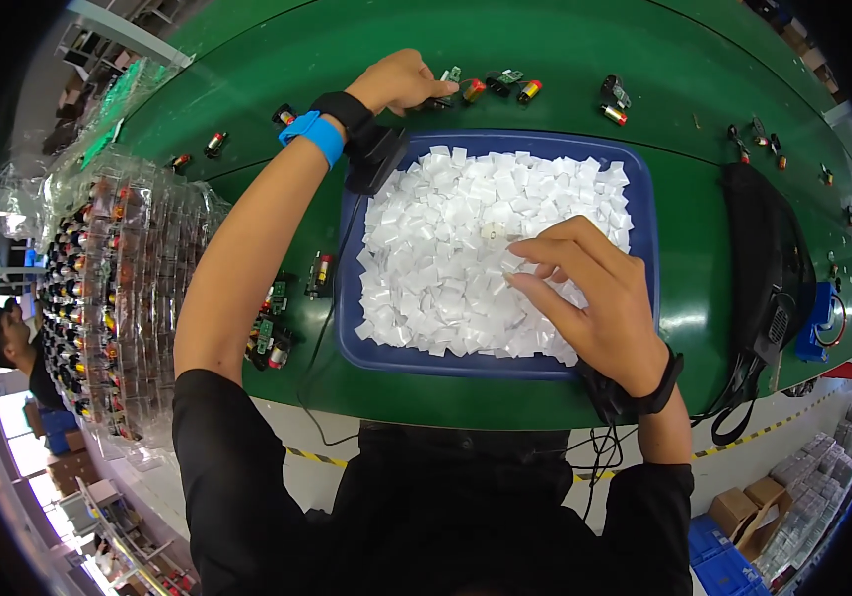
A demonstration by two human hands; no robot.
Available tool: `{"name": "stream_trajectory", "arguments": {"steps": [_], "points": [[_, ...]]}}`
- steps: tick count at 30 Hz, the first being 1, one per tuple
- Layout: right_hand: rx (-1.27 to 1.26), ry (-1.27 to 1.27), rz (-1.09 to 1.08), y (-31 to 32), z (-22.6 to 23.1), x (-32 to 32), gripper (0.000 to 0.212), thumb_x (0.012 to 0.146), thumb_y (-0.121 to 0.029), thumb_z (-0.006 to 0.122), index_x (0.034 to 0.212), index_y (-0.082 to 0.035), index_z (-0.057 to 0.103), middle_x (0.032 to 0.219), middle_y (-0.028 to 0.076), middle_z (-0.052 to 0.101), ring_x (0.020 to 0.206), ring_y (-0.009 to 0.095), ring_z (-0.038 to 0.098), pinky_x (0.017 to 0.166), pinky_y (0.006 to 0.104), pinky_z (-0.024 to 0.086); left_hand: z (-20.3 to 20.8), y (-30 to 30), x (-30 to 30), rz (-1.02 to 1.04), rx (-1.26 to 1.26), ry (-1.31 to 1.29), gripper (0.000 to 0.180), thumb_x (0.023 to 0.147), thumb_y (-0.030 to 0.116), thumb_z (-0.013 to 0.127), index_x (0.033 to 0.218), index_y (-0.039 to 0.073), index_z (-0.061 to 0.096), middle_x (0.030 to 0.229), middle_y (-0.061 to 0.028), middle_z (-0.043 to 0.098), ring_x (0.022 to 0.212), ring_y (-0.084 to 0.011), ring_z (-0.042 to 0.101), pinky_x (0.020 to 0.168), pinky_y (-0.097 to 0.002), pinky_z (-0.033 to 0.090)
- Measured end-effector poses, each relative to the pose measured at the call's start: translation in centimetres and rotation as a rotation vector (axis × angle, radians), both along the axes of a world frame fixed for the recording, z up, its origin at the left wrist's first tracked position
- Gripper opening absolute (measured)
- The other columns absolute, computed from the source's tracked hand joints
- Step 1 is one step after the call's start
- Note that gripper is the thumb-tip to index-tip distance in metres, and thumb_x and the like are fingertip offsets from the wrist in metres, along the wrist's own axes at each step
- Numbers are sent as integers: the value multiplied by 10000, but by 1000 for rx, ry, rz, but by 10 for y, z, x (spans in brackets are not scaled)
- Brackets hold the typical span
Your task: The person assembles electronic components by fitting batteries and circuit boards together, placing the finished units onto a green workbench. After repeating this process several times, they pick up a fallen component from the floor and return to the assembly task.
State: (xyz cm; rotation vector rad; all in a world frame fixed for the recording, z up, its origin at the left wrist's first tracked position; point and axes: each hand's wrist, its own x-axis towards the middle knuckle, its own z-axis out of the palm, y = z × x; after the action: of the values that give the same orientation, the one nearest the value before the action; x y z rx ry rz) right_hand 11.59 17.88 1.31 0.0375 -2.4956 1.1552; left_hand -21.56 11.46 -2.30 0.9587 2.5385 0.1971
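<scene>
My left hand (pixel 401 81) reaches past the far edge of a blue tray (pixel 349 298). Its fingers are closed at a small circuit-board assembly (pixel 451 76) with a green board and dark parts; the fingers partly cover it. My right hand (pixel 595 298) is over the tray's right half, above a heap of small white square pieces (pixel 446 258). Its thumb and forefinger are apart, with a small gap between the tips, and nothing clear shows in it. Right beside the left fingers lies an orange-and-black cylinder with wires (pixel 473 91).
More board-and-cylinder assemblies (pixel 613 99) are scattered over the green table (pixel 689 223), several by the tray's left side (pixel 272 343). A tall stack of clear plastic trays (pixel 128 298) stands left. A black bag (pixel 769 268) lies right. Cables run beside the tray. A person (pixel 14 338) is far left.
</scene>
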Motion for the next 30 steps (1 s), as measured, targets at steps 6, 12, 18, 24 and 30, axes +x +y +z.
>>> {"name": "stream_trajectory", "arguments": {"steps": [6,12,18,24,30], "points": [[-9,72,-117,2,5,3,291,757,19,770,1036,-17,695,944,90,651,772,177,654,624,265,530,45,-42,72,-226,699,73,240,779,147,791,901,16,632,754,-98,703,634,-224,668,598,-329,510],[32,217,-257,-10,12,-9,304,715,2,804,1002,-9,704,944,95,656,778,194,654,603,275,520,87,-83,166,-319,821,106,183,808,42,760,923,35,618,837,-41,646,678,-85,573,603,-224,442],[141,194,-96,-9,5,-1,254,687,-14,818,923,-20,725,863,82,658,700,190,650,542,255,487,80,-105,200,-229,875,-177,195,794,32,769,919,29,619,833,-33,646,664,-86,542,588,-228,422],[222,175,-200,-6,4,3,184,660,10,820,815,-23,727,770,61,654,615,161,640,501,234,468,74,-121,230,-438,745,139,231,761,18,795,917,42,627,800,-22,652,634,-97,548,535,-238,413],[306,295,-100,-5,8,4,194,641,22,778,820,-9,711,786,63,639,589,168,607,462,249,456,68,-121,236,-108,938,14,244,732,33,820,922,55,669,725,-27,641,518,-135,522,457,-267,390]]}}
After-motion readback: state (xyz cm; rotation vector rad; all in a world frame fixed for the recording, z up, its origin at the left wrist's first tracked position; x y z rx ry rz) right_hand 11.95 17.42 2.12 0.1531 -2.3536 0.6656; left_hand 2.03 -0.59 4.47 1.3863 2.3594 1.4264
